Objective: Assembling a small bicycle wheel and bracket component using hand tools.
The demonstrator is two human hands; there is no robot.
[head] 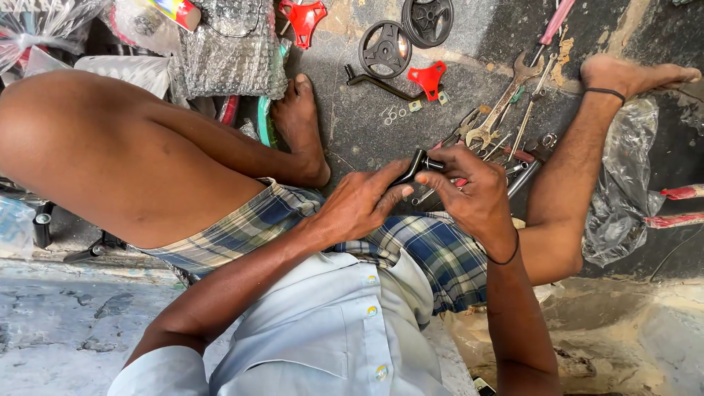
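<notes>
**Small black metal part held in both hands above the lap**

The landmark is the black metal part (pixel 416 166), held over the dark floor (pixel 352 132) just ahead of the person's checked shorts (pixel 411 242).

Left of the part, the left hand (pixel 359 205) comes in from below. Its fingers are curled together and its thumb is pressed along the part's lower, darker end, so the hand is clamped on it.

The part itself is short and angled, glossy black along its body, with a lighter, shiny tip pointing to the right. It is tilted, its lower end toward the left hand. Finer detail cannot be told.

Right of the part, the right hand (pixel 473 191) closes on the shiny tip. Its fingers are bunched and pinch that end, and a dark band sits on the wrist.

Beyond the part, up and to the right, a pile of spanners (pixel 506 110) and other hand tools lies on the floor. Up and slightly left of the part lie two black wheels (pixel 385 48). Two red three-armed pieces (pixel 427 77) lie near the wheels. Far right of the part, a crumpled clear plastic bag (pixel 623 191) lies beside the person's leg.
</notes>
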